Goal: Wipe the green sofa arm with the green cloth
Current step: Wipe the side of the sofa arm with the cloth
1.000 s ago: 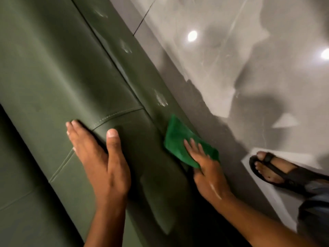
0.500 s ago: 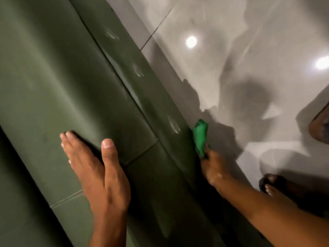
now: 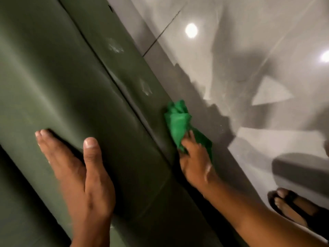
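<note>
The dark green sofa arm [image 3: 58,82] runs diagonally from the top left to the bottom middle. My left hand [image 3: 78,173] lies flat on its rounded top, fingers together and thumb spread. My right hand [image 3: 195,160] presses the bright green cloth [image 3: 178,120] against the arm's outer side panel, low down near the floor. The cloth is bunched and sticks out beyond my fingers. Pale smudges [image 3: 146,88] mark the side panel above the cloth.
A glossy grey tiled floor [image 3: 249,50] lies to the right, with lamp reflections and shadows. My foot in a black sandal [image 3: 293,207] stands at the lower right, close to the sofa's base.
My right hand has moved with the cloth along the side panel, and the cloth went from flat to bunched. My left hand stays pressed on the arm's top.
</note>
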